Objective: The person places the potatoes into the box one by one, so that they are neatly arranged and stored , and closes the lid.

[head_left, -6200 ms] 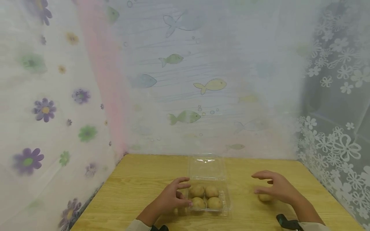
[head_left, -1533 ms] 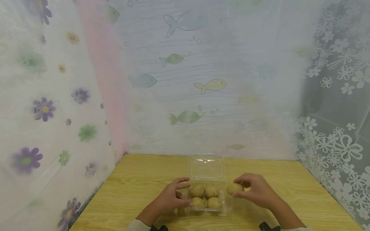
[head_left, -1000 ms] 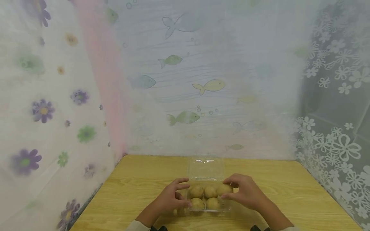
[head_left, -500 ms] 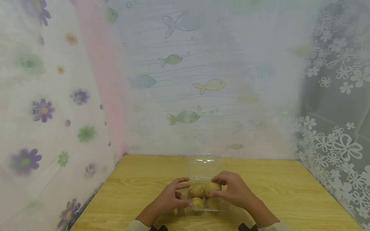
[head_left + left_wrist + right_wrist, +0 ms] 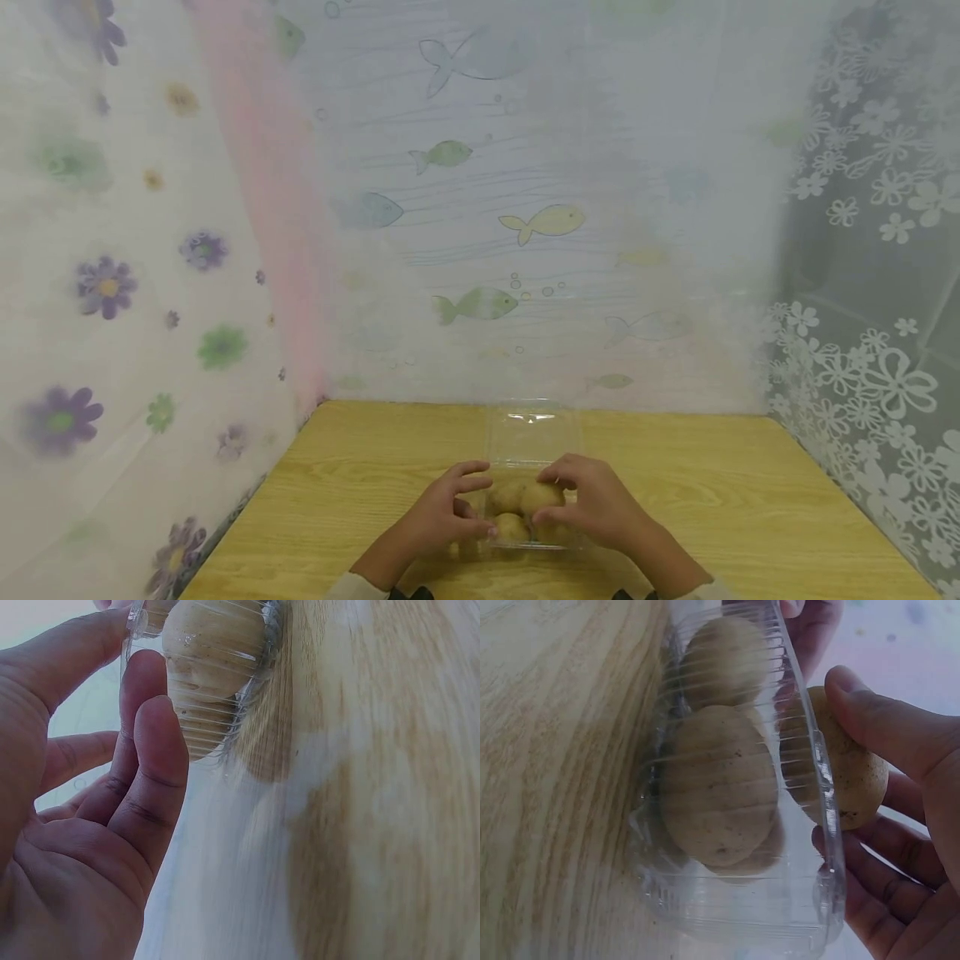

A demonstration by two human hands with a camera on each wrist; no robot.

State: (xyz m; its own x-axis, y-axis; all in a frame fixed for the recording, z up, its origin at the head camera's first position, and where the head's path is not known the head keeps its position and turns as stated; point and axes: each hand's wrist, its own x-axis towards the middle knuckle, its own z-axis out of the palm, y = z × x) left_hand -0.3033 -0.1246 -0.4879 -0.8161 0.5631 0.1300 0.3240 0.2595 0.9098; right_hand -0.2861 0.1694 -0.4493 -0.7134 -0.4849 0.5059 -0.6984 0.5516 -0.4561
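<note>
A clear plastic clamshell box [image 5: 555, 546] with several potatoes [image 5: 512, 529] in it stands open on the table, its lid [image 5: 533, 433] tipped back. My left hand [image 5: 441, 515] holds the box at its left side. In the left wrist view, fingers [image 5: 161, 742] bend against the ribbed wall. My right hand [image 5: 600, 504] grips another potato [image 5: 542, 500] between thumb and fingers. In the right wrist view this potato [image 5: 855, 780] is raised at the rim, above the potatoes [image 5: 720, 787] inside. In the head view the right hand partly hides the front right potato.
The wooden table [image 5: 375, 442] reaches back to a fish-print curtain [image 5: 540, 333]. A flowered sheet [image 5: 150, 333] hangs along the left edge, and a white-flower sheet [image 5: 885, 375] along the right.
The right hand has picked up a potato from the table at the right and carried it left, over the box. The left hand has stayed at the box's left side.
</note>
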